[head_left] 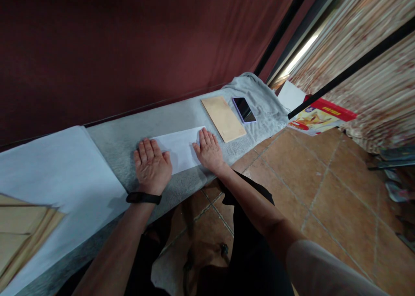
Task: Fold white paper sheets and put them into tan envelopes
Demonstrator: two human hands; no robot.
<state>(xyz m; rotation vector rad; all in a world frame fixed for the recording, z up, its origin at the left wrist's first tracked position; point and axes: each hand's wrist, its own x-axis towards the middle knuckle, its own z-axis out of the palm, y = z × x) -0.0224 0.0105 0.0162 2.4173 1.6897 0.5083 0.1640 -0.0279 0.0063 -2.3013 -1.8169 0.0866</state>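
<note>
A narrow piece of white paper (184, 151), seemingly folded, lies across the grey cloth. My left hand (151, 164) rests flat on its left end, fingers stretched out, with a black band on the wrist. Flat on the paper's right end is my right hand (209, 149), its fingers also extended. Just right of that hand, a tan envelope (224, 119) lies on the cloth. The paper's two ends are partly hidden under my palms.
A grey cloth (113, 132) covers the long bench. Large white sheets (65, 175) lie at left, with a stack of tan envelopes (22, 231) on them. A phone (244, 109) sits beyond the single envelope. A printed box (324, 114) stands past a black pole (350, 69).
</note>
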